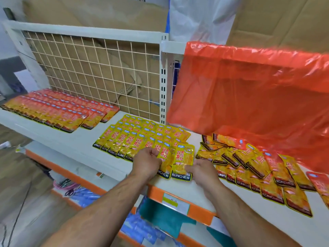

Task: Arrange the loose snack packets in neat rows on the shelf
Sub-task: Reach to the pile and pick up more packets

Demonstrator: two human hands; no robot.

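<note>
Head view shows both hands down at the front lip of the shelf (80, 139): the right hand (201, 171) pinches the lower corner of a yellow packet (183, 157) between thumb and fingers, while the left hand (147, 160) has its fingers curled over the neighbouring packet (166, 158), which it seems to grip, though blur makes the hold hard to read. Both packets lie at the right end of the neat yellow rows (135, 138), overlapped like roof tiles. The loose heap (249, 163) sprawls just to the right, at all angles. These are flat, glossy foil pouches with crimped edges and a dark band at the bottom, slick enough to slide on each other. I'd say that is the risk: a nudge from the left wrist could fan the finished rows out of line, and the pinched packet overhangs the shelf edge, so a loose hold may drop it to the floor. A thin, crinkly red plastic bag (258, 95) droops over the heap and might drag packets along if brushed. Further left, orange rows (58, 111) sit before the wire grid (92, 68)
</note>
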